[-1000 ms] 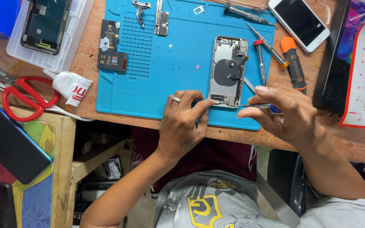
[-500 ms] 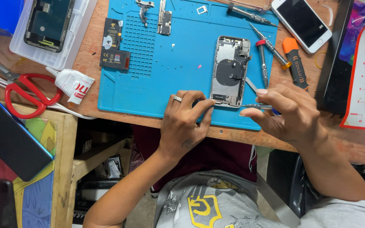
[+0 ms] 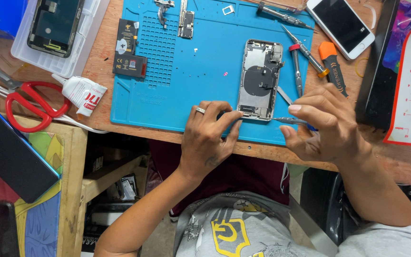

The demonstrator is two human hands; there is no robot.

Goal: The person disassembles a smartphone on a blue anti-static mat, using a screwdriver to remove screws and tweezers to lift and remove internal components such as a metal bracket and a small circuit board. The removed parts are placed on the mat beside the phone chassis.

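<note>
- The opened phone (image 3: 259, 78) lies back-down on the blue mat (image 3: 191, 102), near its front edge.
- Left hand (image 3: 210, 138) pins the phone's lower corner with its fingertips, holding nothing.
- Right hand (image 3: 327, 124) pinches a thin tool (image 3: 288, 121) whose tip meets the phone's bottom edge.
- Screwdrivers (image 3: 297, 66) lie just right of the phone; scissors (image 3: 27, 102) lie well to the left.

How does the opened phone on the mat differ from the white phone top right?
The opened phone lies on the blue mat with its insides bare; the white phone lies off the mat on the wooden table, screen fitted and dark. The left hand touches the opened phone's lower edge; nothing touches the white one. Both lie flat.
</note>
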